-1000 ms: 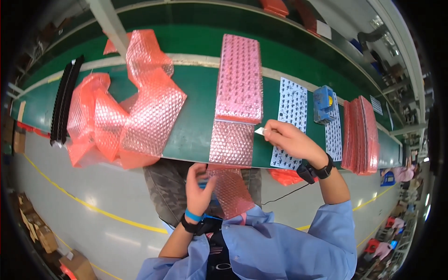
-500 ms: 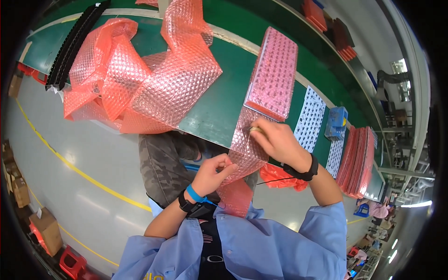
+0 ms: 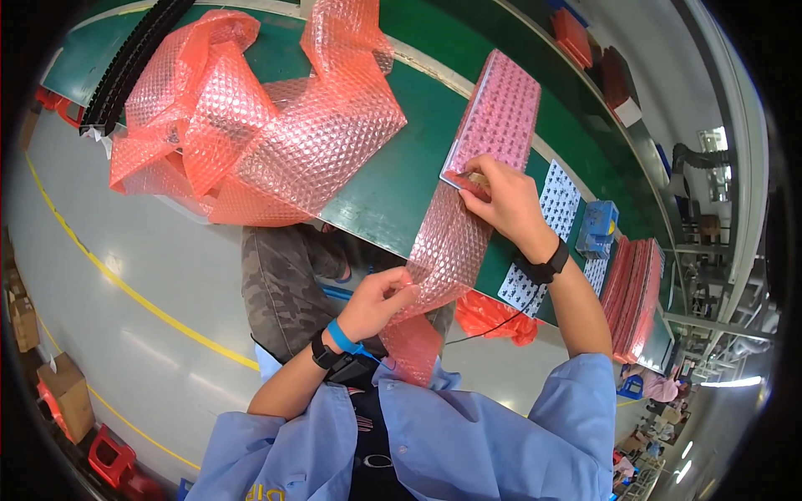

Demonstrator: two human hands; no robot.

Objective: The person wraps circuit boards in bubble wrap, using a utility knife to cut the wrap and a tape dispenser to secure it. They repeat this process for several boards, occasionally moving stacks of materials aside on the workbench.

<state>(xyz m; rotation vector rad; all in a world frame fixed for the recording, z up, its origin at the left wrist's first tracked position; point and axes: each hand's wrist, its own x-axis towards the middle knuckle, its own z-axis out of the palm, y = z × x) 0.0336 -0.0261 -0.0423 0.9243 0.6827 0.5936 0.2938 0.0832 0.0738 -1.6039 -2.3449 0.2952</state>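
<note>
Slippage worries me first. Long strip of translucent pink bubble wrap (image 3: 451,242) runs from the right fingers down over the green bench (image 3: 372,204) edge, past the left fingers, toward the lap. Smooth film, so I'd judge a hard tug from the lower end could skew the oblong, flat-topped stack in pink bubble wrap (image 3: 499,113), which lies just beyond the right fingers; uneven tension could crease the strip instead. Its hanging end, below the left fingers, might snag on the blue wristband (image 3: 342,336). A careless swing of the right forearm could nudge the white panel with rows of dark marks (image 3: 560,192), just right of those fingers.

Left hand (image 3: 372,307): thumb and forefinger brought almost together, pinching the strip's left edge, as I read it; other fingers curled in.

Right hand (image 3: 511,204): thumb and forefinger bent at the stack's near end, partly apart, touching wrap there. Something small and tan shows between them; from out here I can't tell what it is, nor whether they grip it.

Loose, crumpled heap of pink bubble wrap (image 3: 334,142): beyond the left fingers, leftward.
</note>
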